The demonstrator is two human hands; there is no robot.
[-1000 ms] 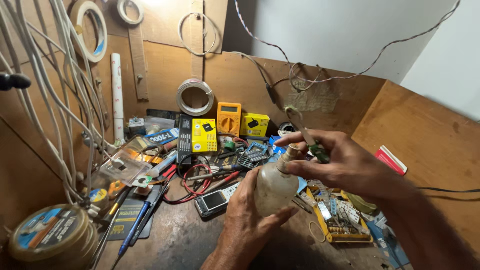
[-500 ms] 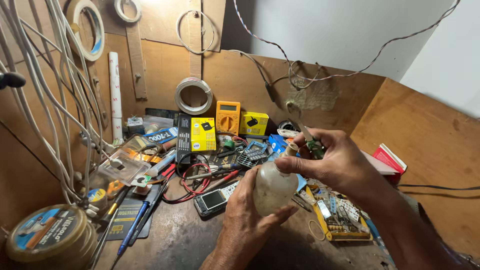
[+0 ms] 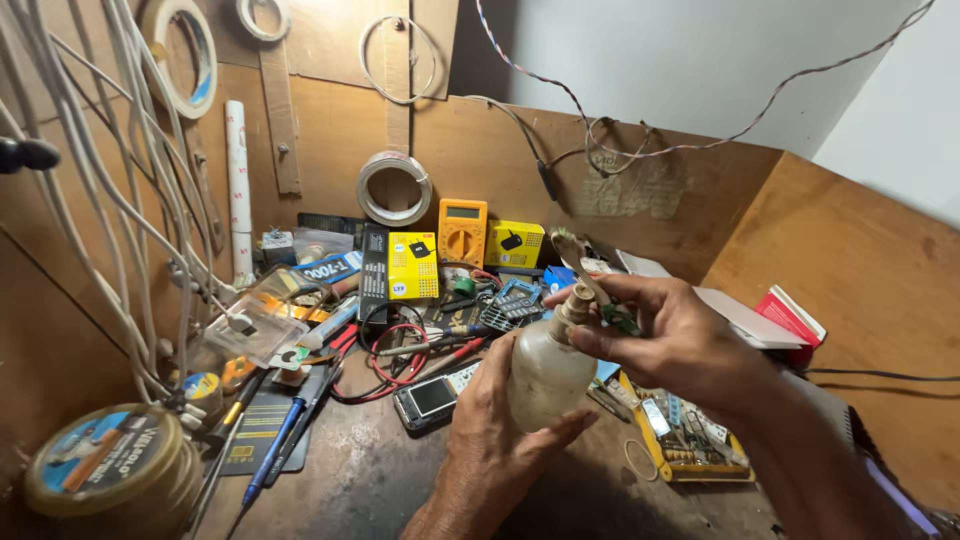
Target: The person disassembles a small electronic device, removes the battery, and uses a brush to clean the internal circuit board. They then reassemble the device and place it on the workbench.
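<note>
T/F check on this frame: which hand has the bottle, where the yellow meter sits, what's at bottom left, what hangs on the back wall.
1. The left hand holds the pale plastic bottle by its body. True.
2. The right hand rests flat on the bench, away from the bottle. False: it is raised at the bottle's neck, fingers pinching the top.
3. An orange-yellow multimeter stands against the back board. True.
4. A round tin sits at the bench's far right. False: it is at the near left corner.
5. A roll of tape hangs on the back board. True.
</note>
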